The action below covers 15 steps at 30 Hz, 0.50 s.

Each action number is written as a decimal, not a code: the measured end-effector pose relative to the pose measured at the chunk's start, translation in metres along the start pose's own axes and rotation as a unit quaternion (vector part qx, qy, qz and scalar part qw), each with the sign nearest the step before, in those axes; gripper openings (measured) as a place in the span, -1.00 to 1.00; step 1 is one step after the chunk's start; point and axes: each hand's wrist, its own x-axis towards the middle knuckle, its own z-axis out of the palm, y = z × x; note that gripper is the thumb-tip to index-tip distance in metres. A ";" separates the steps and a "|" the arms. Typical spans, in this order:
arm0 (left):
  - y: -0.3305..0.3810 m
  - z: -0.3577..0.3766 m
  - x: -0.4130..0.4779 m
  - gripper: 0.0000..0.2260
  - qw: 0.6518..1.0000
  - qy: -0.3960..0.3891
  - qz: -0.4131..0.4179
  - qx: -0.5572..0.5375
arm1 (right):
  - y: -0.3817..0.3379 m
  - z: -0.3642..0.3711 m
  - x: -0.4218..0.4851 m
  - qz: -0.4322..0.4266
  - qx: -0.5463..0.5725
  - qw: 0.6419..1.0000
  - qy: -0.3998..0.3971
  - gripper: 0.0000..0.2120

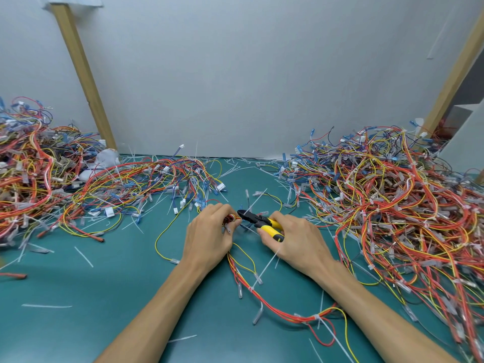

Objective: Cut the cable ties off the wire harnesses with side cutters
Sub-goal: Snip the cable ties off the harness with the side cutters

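Yellow-and-black plastic grips of the steel side cutters (258, 220) lie inside the right hand (296, 242), whose fingers curl round them. The black nose points to 9 o'clock and meets the left hand (209, 231). That hand's fingers and thumb close round a bunched end of a red, orange and yellow wire harness (262, 297). How far the blades stand apart cannot be told.

A thin white plastic cable tie (252, 204) rises from the cutter nose toward 1 o'clock. From the left hand the harness runs to 6 o'clock between the forearms, then bends to 4 o'clock under the right forearm, bound at points by more white ties. A single yellow wire (159, 237) loops out at 8 o'clock.

Everything rests on a teal-green rubber mat (117, 297) strewn with cut white tie scraps (83, 256).

At 11 o'clock a low tangle of multicoloured wires (157, 179) reaches almost to the left hand's knuckles. At 9 to 10 o'clock lies a taller heap of red and yellow harnesses (31, 174), with a white cloth lump (104, 161) at its far edge. From 1 to 4 o'clock the largest pile of harnesses (392, 192) crowds just beside the right wrist and forearm.

Behind stands a pale grey wall panel (248, 74), flanked by two slanting wooden posts (83, 74).
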 end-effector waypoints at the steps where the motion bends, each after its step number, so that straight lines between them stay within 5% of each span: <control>1: 0.000 0.000 0.000 -0.94 1.000 0.002 0.000 0.000 | 0.000 0.000 0.000 0.000 -0.003 1.000 0.000 -0.67; 15: 0.001 -0.001 0.000 -0.95 1.000 -0.002 -0.003 -0.002 | 0.000 -0.001 -0.001 -0.002 -0.008 1.000 0.001 -0.67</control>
